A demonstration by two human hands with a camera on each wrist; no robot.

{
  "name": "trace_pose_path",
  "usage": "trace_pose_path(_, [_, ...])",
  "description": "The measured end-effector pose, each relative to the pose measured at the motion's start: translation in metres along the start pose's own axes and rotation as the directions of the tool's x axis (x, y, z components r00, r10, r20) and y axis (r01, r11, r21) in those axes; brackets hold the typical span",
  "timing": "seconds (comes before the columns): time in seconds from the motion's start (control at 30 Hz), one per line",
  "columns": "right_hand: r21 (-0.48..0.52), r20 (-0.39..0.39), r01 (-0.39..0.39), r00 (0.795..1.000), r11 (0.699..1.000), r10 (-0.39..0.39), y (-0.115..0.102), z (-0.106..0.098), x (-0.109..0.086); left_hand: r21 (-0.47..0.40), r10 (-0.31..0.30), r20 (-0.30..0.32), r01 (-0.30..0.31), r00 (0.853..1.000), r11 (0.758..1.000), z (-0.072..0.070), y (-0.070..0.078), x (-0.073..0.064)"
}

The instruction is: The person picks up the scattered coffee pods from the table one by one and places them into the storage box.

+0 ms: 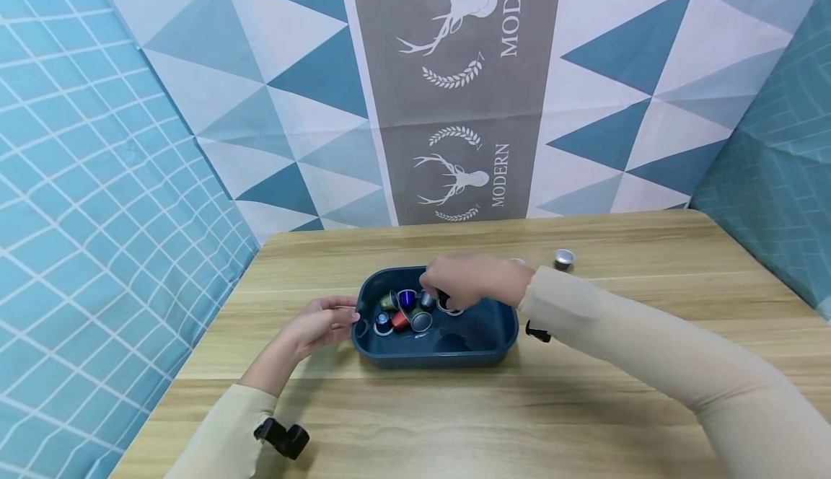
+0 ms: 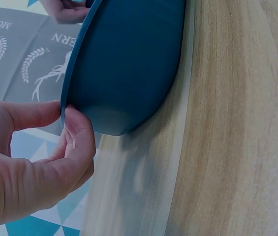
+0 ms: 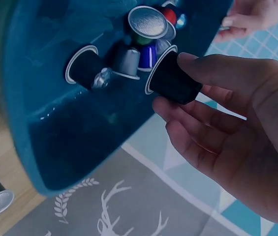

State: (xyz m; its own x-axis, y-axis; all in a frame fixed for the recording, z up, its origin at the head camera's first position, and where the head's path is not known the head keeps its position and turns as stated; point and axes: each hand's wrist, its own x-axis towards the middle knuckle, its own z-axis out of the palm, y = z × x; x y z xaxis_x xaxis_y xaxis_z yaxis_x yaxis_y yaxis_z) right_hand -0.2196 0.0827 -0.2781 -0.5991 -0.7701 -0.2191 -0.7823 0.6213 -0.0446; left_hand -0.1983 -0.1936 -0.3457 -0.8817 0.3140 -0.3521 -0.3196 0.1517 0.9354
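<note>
My left hand (image 1: 318,326) pinches the left end rim of a dark blue plastic bin (image 1: 435,361); in the left wrist view, the thumb and a finger lie on either side of that rim. Over the bin, my right hand (image 1: 464,278) holds a black coffee capsule (image 3: 175,81) between thumb and fingers, its silver rim facing into the bin. Several capsules lie bunched toward the bin's left side, among them a red capsule (image 1: 400,319) and a blue capsule (image 1: 407,299). Apart from that bunch, another black capsule (image 3: 85,70) lies on its side on the bin floor.
On the wooden table (image 1: 441,421), a dark capsule with a silver lid (image 1: 563,258) stands behind my right forearm. Another silver rim (image 1: 517,261) shows partly behind that wrist. Patterned cloths (image 1: 467,104) hang behind the table and along its sides.
</note>
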Motion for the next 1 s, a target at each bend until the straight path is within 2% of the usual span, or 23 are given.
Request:
trace_pose_path(0.2, [-0.018, 0.048, -0.001, 0.999, 1.0, 0.002, -0.003, 0.005, 0.014, 0.007, -0.006, -0.015, 0.006, 1.0, 1.0, 0.0, -0.001, 0.001])
trace_pose_path(0.37, [-0.009, 0.069, -0.023, 0.997, 1.0, 0.023, -0.003, 0.009, 0.019, 0.016, -0.022, -0.035, 0.023, 0.999, 1.0, -0.001, -0.001, 0.001])
trace_pose_path(0.6, [0.011, 0.109, -0.053, 0.993, 0.999, 0.052, -0.003, 0.014, 0.025, 0.016, -0.026, -0.031, 0.027, 0.999, 1.0, -0.001, -0.002, 0.002])
trace_pose_path(0.8, [0.011, 0.099, -0.041, 0.994, 0.999, 0.04, -0.002, 0.015, 0.025, 0.022, -0.02, -0.027, 0.021, 0.999, 1.0, -0.002, -0.002, 0.001])
trace_pose_path(1.0, [0.056, 0.059, -0.041, 0.998, 0.998, 0.038, 0.009, 0.007, 0.014, 0.02, -0.015, -0.016, 0.015, 1.0, 1.0, -0.002, -0.001, 0.002])
